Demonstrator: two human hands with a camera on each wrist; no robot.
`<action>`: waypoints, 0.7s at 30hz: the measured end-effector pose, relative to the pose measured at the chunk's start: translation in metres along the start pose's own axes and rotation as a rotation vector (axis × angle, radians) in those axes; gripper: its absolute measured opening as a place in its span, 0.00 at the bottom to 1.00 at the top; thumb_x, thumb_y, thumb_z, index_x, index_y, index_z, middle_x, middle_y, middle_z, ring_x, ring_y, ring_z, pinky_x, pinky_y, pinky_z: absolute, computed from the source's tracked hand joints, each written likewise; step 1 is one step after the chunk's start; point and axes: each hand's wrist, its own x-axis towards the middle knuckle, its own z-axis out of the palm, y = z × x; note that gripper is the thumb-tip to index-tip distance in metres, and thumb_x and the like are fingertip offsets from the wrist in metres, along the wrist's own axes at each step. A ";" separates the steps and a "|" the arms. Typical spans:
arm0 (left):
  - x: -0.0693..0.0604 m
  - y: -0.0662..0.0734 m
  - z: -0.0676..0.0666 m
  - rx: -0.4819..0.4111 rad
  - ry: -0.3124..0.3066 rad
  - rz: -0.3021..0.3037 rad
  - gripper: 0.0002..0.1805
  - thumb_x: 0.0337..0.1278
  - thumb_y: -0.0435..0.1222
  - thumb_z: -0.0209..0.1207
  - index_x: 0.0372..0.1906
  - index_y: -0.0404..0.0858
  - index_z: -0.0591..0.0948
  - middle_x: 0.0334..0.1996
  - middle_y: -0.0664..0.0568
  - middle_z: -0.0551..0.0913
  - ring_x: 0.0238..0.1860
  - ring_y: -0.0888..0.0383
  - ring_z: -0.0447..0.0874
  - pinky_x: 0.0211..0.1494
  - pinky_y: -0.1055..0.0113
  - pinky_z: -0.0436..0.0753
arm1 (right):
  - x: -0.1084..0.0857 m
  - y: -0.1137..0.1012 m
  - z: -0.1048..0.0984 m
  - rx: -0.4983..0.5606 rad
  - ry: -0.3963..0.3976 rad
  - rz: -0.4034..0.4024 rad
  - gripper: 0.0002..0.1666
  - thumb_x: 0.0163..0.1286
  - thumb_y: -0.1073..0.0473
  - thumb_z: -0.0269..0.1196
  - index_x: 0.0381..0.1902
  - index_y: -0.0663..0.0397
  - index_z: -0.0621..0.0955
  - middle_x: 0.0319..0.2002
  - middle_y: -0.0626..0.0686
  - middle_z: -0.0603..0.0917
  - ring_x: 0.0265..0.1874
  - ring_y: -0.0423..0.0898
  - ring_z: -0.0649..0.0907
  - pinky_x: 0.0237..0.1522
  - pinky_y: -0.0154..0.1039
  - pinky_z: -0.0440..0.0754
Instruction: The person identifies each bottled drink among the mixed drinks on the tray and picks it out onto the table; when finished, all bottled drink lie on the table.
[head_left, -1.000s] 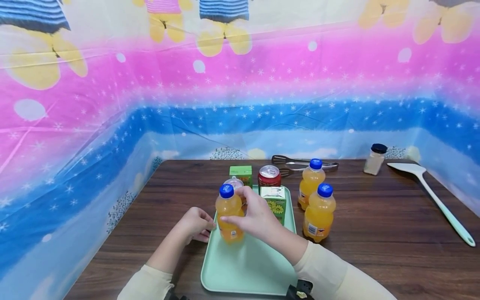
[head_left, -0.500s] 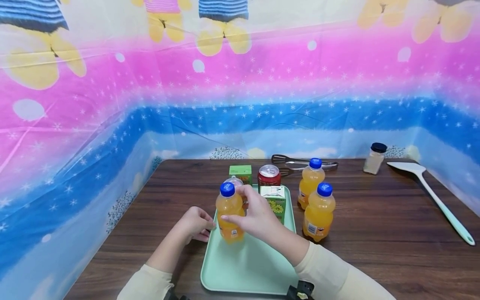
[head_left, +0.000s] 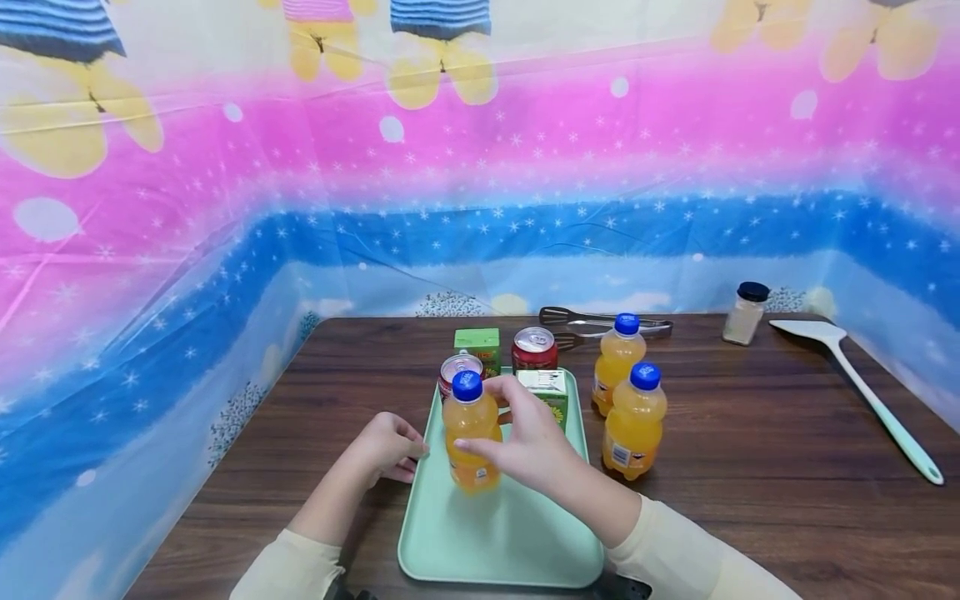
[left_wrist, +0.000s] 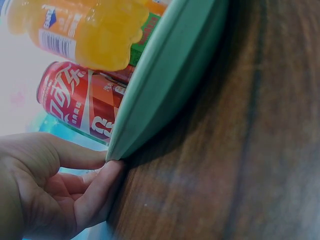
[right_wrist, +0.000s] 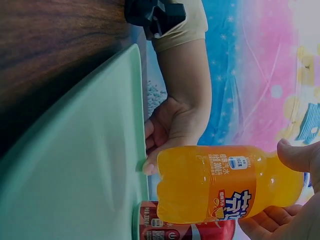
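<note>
My right hand (head_left: 536, 437) grips a bottle of orange soda (head_left: 467, 423) with a blue cap, upright over the pale green tray (head_left: 487, 546). In the right wrist view, a gap shows between the bottle's base (right_wrist: 172, 185) and the tray. With thumb and fingers, my left hand (head_left: 390, 446) pinches the tray's left rim, as the left wrist view shows too. Just behind the bottle stands a red soda can (head_left: 459, 367) on the tray. A green drink carton (head_left: 546, 385) is close to my right hand's fingers, partly hidden by them.
Another red can (head_left: 535, 350) and a second green carton (head_left: 477, 343) stand at the tray's far end. Two more orange bottles (head_left: 633, 425) are right of the tray. Tongs (head_left: 600, 323), a black-lidded jar (head_left: 746, 313) and a pale turner (head_left: 862, 379) lie or stand farther back.
My right hand has shifted the bottle slightly to the right, uncovering more of the red can behind it. My left hand stays at the tray's rim. The head view has turned a little.
</note>
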 end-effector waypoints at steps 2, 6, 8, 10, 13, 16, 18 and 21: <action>0.000 0.001 0.000 -0.006 -0.001 -0.004 0.05 0.52 0.26 0.62 0.33 0.27 0.78 0.27 0.42 0.77 0.22 0.53 0.77 0.25 0.63 0.84 | -0.003 0.000 -0.002 0.002 0.001 -0.015 0.34 0.51 0.55 0.74 0.54 0.50 0.70 0.46 0.46 0.78 0.46 0.42 0.77 0.46 0.42 0.80; -0.001 0.001 0.000 -0.011 -0.003 -0.007 0.05 0.52 0.26 0.61 0.33 0.27 0.78 0.27 0.42 0.77 0.22 0.53 0.78 0.25 0.63 0.84 | -0.008 -0.001 -0.007 0.017 -0.002 -0.014 0.34 0.51 0.54 0.74 0.54 0.49 0.71 0.46 0.44 0.78 0.46 0.41 0.77 0.45 0.43 0.80; 0.000 0.001 0.000 -0.013 -0.002 -0.007 0.05 0.52 0.26 0.61 0.33 0.27 0.78 0.27 0.42 0.77 0.22 0.53 0.78 0.24 0.63 0.84 | -0.010 -0.002 -0.009 0.023 -0.005 -0.008 0.34 0.51 0.54 0.74 0.54 0.49 0.71 0.46 0.44 0.78 0.46 0.42 0.77 0.46 0.43 0.80; 0.000 0.001 0.000 -0.017 -0.002 -0.005 0.04 0.52 0.25 0.61 0.32 0.27 0.78 0.27 0.43 0.77 0.22 0.53 0.77 0.24 0.63 0.84 | -0.012 -0.003 -0.011 0.023 -0.008 -0.004 0.34 0.51 0.54 0.74 0.54 0.49 0.70 0.46 0.44 0.78 0.46 0.42 0.77 0.46 0.43 0.80; 0.001 0.000 0.000 -0.026 -0.003 -0.002 0.04 0.52 0.25 0.61 0.32 0.27 0.78 0.26 0.43 0.77 0.22 0.54 0.77 0.24 0.63 0.84 | -0.015 -0.005 -0.013 0.019 -0.011 -0.004 0.34 0.51 0.54 0.74 0.54 0.49 0.70 0.46 0.44 0.78 0.46 0.42 0.77 0.46 0.44 0.79; 0.000 0.001 0.000 -0.029 -0.006 -0.004 0.04 0.52 0.25 0.61 0.32 0.27 0.78 0.26 0.43 0.77 0.21 0.54 0.77 0.24 0.63 0.84 | -0.018 -0.005 -0.016 0.022 -0.013 -0.004 0.34 0.51 0.54 0.74 0.54 0.49 0.71 0.45 0.44 0.78 0.45 0.41 0.78 0.47 0.43 0.80; 0.000 0.001 0.000 -0.027 -0.008 -0.005 0.04 0.53 0.25 0.60 0.32 0.27 0.78 0.27 0.43 0.77 0.22 0.54 0.77 0.24 0.63 0.84 | -0.020 -0.005 -0.017 0.032 -0.016 -0.001 0.34 0.52 0.54 0.73 0.54 0.49 0.71 0.45 0.44 0.78 0.45 0.41 0.78 0.47 0.43 0.80; 0.000 0.001 0.000 -0.020 -0.014 -0.006 0.04 0.53 0.26 0.60 0.33 0.26 0.78 0.27 0.42 0.77 0.22 0.53 0.78 0.25 0.63 0.84 | -0.023 -0.006 -0.021 0.048 -0.012 0.009 0.34 0.52 0.55 0.73 0.54 0.49 0.71 0.45 0.44 0.78 0.44 0.41 0.78 0.47 0.42 0.80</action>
